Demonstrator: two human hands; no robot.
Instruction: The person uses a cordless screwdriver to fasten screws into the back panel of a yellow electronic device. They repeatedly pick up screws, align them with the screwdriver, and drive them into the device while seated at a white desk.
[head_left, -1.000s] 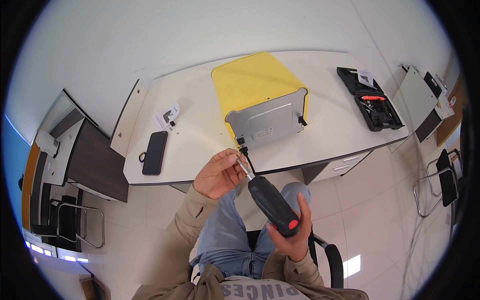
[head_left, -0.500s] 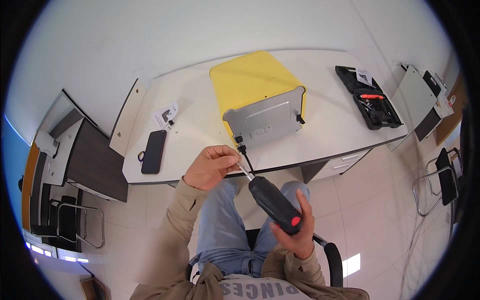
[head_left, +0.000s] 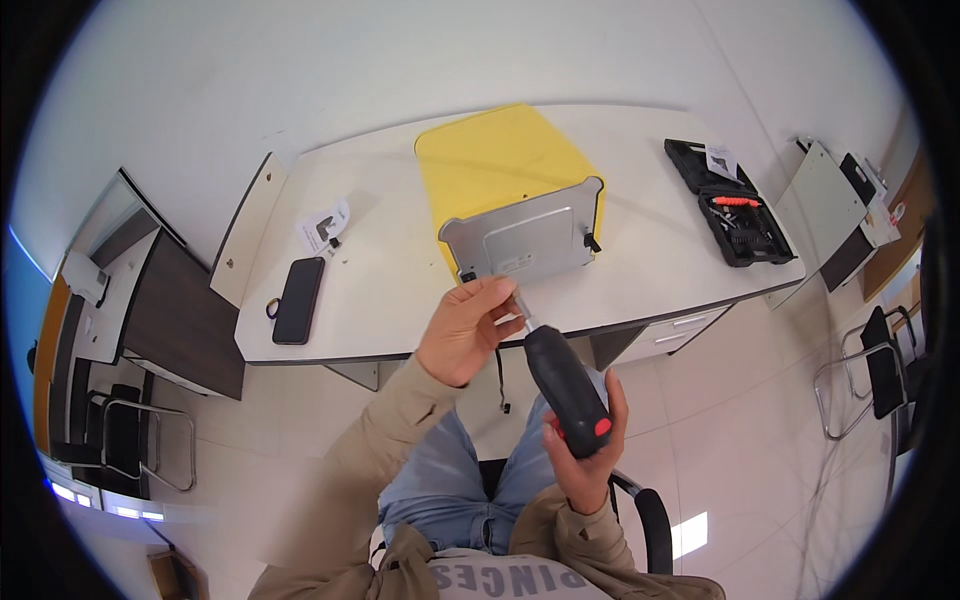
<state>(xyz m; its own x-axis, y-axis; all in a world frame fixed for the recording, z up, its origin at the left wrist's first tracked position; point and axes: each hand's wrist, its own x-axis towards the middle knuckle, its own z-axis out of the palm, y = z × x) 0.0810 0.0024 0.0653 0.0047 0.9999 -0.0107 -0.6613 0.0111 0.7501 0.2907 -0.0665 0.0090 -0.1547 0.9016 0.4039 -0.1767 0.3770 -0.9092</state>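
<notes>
Grips a black power screwdriver (head_left: 566, 388) near its red-capped butt with the right hand (head_left: 588, 465), low and close to the lap, with digits spread along both sides and the shaft slanting up to the left. Reaches up from the lower left with the left hand (head_left: 462, 328), wrist bent, thumb and fingertips closed in a pinch on the tip of the metal shaft; cannot tell about any small bit hidden there. Keeps most of the tool short of the front edge of the white desk (head_left: 370, 285), just before a yellow case (head_left: 505, 160) with a grey panel. Leaves wide stretches of bare top on either side, leftward to a phone (head_left: 299, 302) and rightward to an open black toolbox (head_left: 686, 166).
</notes>
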